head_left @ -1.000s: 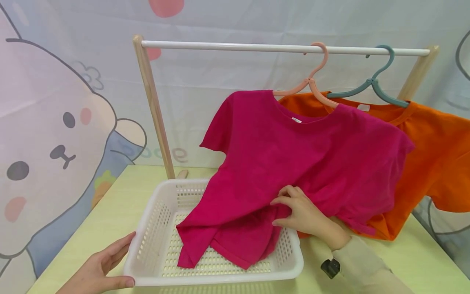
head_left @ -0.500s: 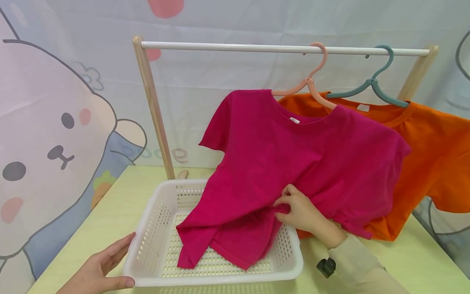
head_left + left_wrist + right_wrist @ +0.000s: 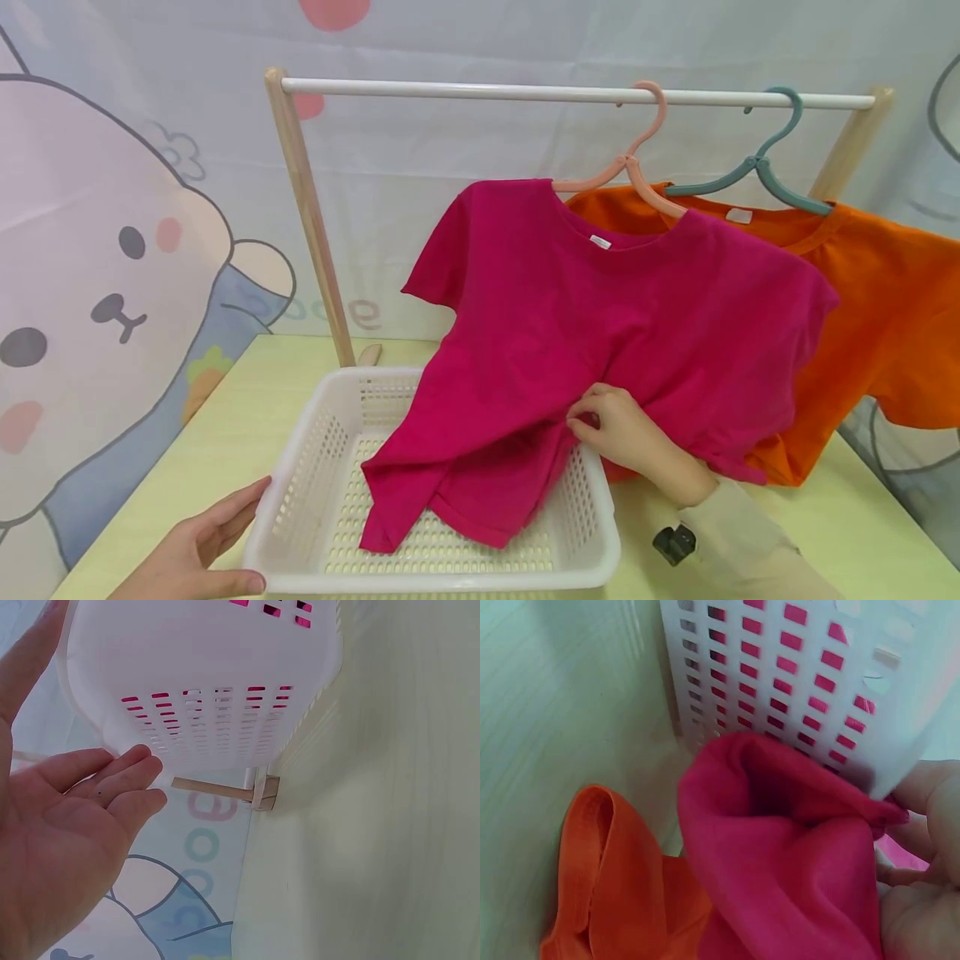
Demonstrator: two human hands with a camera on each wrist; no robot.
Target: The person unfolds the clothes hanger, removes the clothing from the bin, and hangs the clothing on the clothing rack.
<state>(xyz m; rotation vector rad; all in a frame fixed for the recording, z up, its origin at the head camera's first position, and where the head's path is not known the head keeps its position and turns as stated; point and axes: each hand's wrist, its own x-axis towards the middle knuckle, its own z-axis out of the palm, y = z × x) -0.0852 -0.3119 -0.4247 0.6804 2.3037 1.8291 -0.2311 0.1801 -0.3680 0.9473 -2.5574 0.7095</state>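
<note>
A magenta T-shirt [image 3: 540, 317] hangs from a pink hanger [image 3: 630, 162], its lower part drooping into a white plastic basket [image 3: 435, 581]. My right hand [image 3: 628, 429] pinches a fold of the shirt over the basket's right rim. In the right wrist view the thumb and fingers [image 3: 922, 817] hold the bunched cloth beside the perforated basket wall. My left hand [image 3: 191, 546] rests at the basket's left end. Its fingers [image 3: 120, 776] are nearly straight in the left wrist view, thumb spread apart, close against the rim.
An orange T-shirt [image 3: 885, 308] on a teal hanger [image 3: 757, 162] hangs behind at the right. Both hangers hook over a white rod [image 3: 465, 90] on a wooden-legged rack [image 3: 307, 200]. All this stands on a pale yellow table [image 3: 247, 400] before a cartoon-printed backdrop.
My right hand's fingers have drawn together onto the shirt's fold, and the hand has shifted slightly right. My left hand stays at the basket's end.
</note>
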